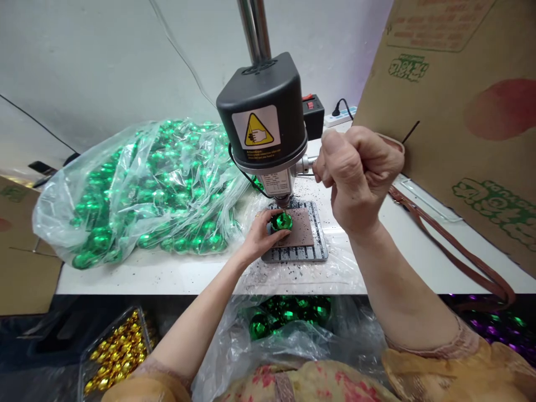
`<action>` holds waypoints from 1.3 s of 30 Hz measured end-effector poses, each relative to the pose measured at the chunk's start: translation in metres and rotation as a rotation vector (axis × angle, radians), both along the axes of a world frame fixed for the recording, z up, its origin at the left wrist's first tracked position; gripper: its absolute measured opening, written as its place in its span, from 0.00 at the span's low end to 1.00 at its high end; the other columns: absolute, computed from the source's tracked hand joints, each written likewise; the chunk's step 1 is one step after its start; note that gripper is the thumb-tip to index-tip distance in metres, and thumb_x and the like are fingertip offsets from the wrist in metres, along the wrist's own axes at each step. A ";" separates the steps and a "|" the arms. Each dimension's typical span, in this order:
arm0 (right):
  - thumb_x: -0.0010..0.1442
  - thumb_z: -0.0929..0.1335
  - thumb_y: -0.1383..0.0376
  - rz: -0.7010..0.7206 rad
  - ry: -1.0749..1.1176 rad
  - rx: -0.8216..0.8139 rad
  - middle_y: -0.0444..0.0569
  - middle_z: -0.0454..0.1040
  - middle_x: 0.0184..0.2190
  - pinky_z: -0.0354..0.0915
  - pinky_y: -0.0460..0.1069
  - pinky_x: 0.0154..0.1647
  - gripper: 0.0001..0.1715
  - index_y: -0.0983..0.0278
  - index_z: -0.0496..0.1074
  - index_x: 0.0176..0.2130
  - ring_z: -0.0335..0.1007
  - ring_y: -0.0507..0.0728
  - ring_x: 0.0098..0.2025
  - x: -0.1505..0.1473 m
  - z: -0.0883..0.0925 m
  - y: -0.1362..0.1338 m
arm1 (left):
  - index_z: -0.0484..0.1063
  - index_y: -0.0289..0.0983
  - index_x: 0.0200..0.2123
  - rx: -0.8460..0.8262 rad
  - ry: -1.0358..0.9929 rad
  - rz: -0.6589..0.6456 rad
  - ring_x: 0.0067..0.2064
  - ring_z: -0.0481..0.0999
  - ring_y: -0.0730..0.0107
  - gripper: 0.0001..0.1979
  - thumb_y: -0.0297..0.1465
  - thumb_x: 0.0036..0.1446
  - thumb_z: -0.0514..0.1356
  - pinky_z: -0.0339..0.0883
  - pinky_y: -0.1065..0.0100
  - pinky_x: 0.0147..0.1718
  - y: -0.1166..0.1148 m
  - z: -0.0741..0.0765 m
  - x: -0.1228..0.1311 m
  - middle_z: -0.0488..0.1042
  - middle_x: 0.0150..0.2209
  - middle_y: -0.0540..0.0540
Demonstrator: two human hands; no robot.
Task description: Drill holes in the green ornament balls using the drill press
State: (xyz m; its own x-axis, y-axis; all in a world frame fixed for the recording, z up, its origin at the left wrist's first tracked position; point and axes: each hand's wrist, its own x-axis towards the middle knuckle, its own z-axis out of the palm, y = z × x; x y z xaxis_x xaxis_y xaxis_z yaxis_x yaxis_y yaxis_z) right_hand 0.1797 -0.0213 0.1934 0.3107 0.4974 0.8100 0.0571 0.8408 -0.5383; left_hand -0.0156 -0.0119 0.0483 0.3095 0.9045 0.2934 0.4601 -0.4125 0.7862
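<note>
A black-topped press machine [262, 111] with a yellow warning sticker stands over a grooved metal base [319, 234]. On that base lies a brown board [301, 237] scattered with dark specks. My left hand [263, 233] holds a shiny green faceted ball [283, 221] between thumb and fingers, on the board just below the machine's head. Raised at the machine's right side, my right hand [355, 173] is closed round the end of its metal lever [307, 163]; the grip itself is hidden by the fingers.
A clear plastic bag of green balls [154, 190] fills the table's left. Cardboard boxes [469, 123] stand right and left. A brown strap [452, 243] lies at right. Below the edge are more green balls [288, 312] and a tray of gold balls [119, 349].
</note>
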 end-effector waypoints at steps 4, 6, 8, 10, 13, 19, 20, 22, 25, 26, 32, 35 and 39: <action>0.62 0.70 0.45 0.035 0.028 0.023 0.40 0.50 0.15 0.50 0.54 0.19 0.35 0.59 0.52 0.19 0.47 0.49 0.18 0.000 0.000 0.001 | 0.76 0.42 0.52 -0.021 -0.077 0.020 0.51 0.76 0.55 0.25 0.37 0.52 0.74 0.69 0.56 0.52 0.000 -0.005 0.009 0.77 0.49 0.44; 0.63 0.71 0.48 0.069 0.043 0.045 0.39 0.50 0.15 0.49 0.53 0.19 0.34 0.60 0.53 0.20 0.47 0.49 0.17 0.000 0.000 0.001 | 0.74 0.41 0.53 -0.080 -0.131 0.048 0.51 0.77 0.56 0.25 0.35 0.52 0.74 0.69 0.56 0.53 -0.002 -0.009 0.015 0.78 0.49 0.44; 0.63 0.71 0.50 0.091 0.048 0.057 0.39 0.51 0.15 0.49 0.52 0.19 0.32 0.60 0.53 0.20 0.48 0.48 0.17 0.000 0.001 0.000 | 0.73 0.41 0.54 -0.128 -0.172 0.085 0.51 0.77 0.56 0.27 0.34 0.51 0.74 0.70 0.55 0.53 -0.005 -0.014 0.020 0.78 0.49 0.44; 0.64 0.71 0.52 0.095 0.049 0.058 0.39 0.51 0.15 0.49 0.52 0.19 0.31 0.60 0.54 0.20 0.48 0.48 0.17 0.000 0.001 0.000 | 0.71 0.40 0.53 -0.154 -0.201 0.108 0.52 0.77 0.55 0.29 0.33 0.49 0.75 0.70 0.54 0.54 -0.009 -0.017 0.025 0.78 0.49 0.43; 0.64 0.71 0.54 0.111 0.059 0.068 0.39 0.50 0.15 0.49 0.52 0.19 0.30 0.60 0.54 0.20 0.48 0.49 0.17 0.000 0.000 0.000 | 0.70 0.40 0.52 -0.171 -0.229 0.104 0.52 0.77 0.55 0.28 0.34 0.50 0.75 0.70 0.53 0.55 -0.012 -0.019 0.028 0.77 0.48 0.43; 0.65 0.70 0.56 0.047 0.034 0.075 0.40 0.51 0.15 0.49 0.52 0.20 0.30 0.61 0.53 0.19 0.50 0.49 0.18 0.001 -0.008 0.000 | 0.71 0.40 0.52 -0.141 -0.233 0.108 0.53 0.77 0.55 0.27 0.34 0.50 0.75 0.69 0.52 0.57 -0.012 -0.021 0.027 0.78 0.49 0.44; 0.66 0.69 0.57 0.037 0.027 0.099 0.40 0.52 0.15 0.50 0.52 0.21 0.30 0.61 0.53 0.19 0.51 0.49 0.18 0.000 -0.010 0.000 | 0.71 0.40 0.52 -0.139 -0.235 0.106 0.53 0.77 0.54 0.27 0.34 0.50 0.75 0.69 0.52 0.57 -0.012 -0.021 0.027 0.78 0.49 0.44; 0.66 0.69 0.60 0.026 0.025 0.149 0.40 0.51 0.15 0.50 0.51 0.21 0.31 0.62 0.52 0.19 0.51 0.48 0.19 -0.001 -0.014 0.000 | 0.71 0.40 0.53 -0.133 -0.241 0.102 0.54 0.77 0.54 0.27 0.34 0.51 0.75 0.69 0.51 0.58 -0.012 -0.022 0.027 0.78 0.50 0.43; 0.66 0.69 0.61 0.006 0.046 0.172 0.39 0.48 0.14 0.50 0.51 0.20 0.32 0.62 0.49 0.19 0.47 0.47 0.18 -0.003 -0.019 0.000 | 0.71 0.40 0.52 -0.123 -0.250 0.102 0.55 0.77 0.53 0.27 0.34 0.50 0.75 0.68 0.51 0.59 -0.013 -0.021 0.028 0.78 0.50 0.43; 0.66 0.69 0.62 0.010 0.059 0.179 0.39 0.48 0.15 0.49 0.50 0.20 0.32 0.62 0.48 0.18 0.46 0.46 0.17 -0.004 -0.020 0.000 | 0.71 0.40 0.52 -0.122 -0.256 0.103 0.55 0.77 0.52 0.27 0.34 0.50 0.75 0.68 0.51 0.59 -0.013 -0.021 0.029 0.78 0.50 0.43; 0.65 0.68 0.66 0.009 0.065 0.255 0.38 0.47 0.16 0.49 0.49 0.20 0.31 0.64 0.47 0.19 0.46 0.45 0.18 -0.006 -0.029 0.001 | 0.72 0.41 0.51 -0.132 -0.301 0.103 0.55 0.76 0.52 0.27 0.35 0.49 0.75 0.69 0.53 0.57 -0.015 -0.018 0.031 0.78 0.48 0.44; 0.65 0.68 0.65 -0.055 0.048 0.277 0.38 0.46 0.16 0.53 0.49 0.21 0.32 0.64 0.46 0.19 0.47 0.45 0.17 -0.006 -0.033 0.003 | 0.72 0.41 0.51 -0.137 -0.294 0.099 0.54 0.76 0.53 0.26 0.34 0.50 0.75 0.69 0.53 0.56 -0.015 -0.017 0.031 0.78 0.49 0.44; 0.64 0.68 0.65 -0.050 0.057 0.295 0.39 0.46 0.15 0.53 0.49 0.20 0.32 0.64 0.46 0.19 0.47 0.45 0.16 -0.006 -0.037 0.005 | 0.72 0.41 0.52 -0.134 -0.286 0.099 0.54 0.77 0.52 0.26 0.34 0.50 0.75 0.70 0.53 0.56 -0.016 -0.017 0.030 0.78 0.49 0.43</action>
State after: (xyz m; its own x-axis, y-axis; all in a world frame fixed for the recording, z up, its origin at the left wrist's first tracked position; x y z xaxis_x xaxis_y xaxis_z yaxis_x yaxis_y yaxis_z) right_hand 0.1739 -0.0164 0.1560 0.3778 0.2262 0.8978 0.0788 0.9583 -0.2746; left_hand 0.0145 -0.0274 0.0311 0.1405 0.9625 0.2322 0.2452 -0.2610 0.9337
